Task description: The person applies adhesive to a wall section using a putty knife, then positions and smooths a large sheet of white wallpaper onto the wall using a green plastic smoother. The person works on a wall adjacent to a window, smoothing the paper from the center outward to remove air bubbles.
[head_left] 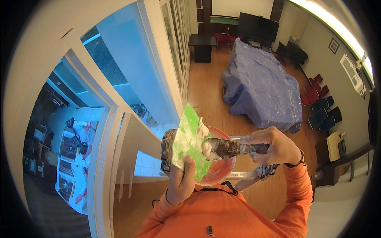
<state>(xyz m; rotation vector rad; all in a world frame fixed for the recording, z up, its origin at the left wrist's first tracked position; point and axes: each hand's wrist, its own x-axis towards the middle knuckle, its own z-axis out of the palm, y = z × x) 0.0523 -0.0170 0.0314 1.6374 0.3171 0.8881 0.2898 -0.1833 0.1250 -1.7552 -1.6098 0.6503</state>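
- High above the wooden floor (206, 95), beside a white window frame (119, 115), both hands work close together over a red bowl (222, 166).
- Left hand (183, 180) is clamped on the lower edge of a green board (189, 144), thumb lying up its face; the board is held tilted, near upright, with its top corner away from the person.
- Right hand (278, 146) is closed round the dark handle of a putty knife (230, 148), whose blade lies across to the board and meets a lump of white putty (206, 148) there.
- The putty looks soft, wet and sticky; likely to sag or drop off a steep board, so the board seems best kept over the bowl.
- The board looks thin, light and stiff, smeared and probably slippery; a hold on its clean lower edge looks safest.
- The knife's handle is crusted with dried filler, which should give grip; its blade probably flexes a little.
- Whether the bowl rests on something or is held under the board, I cannot tell.
- Farther off stands a bulky shape under a blue sheet (262, 87).
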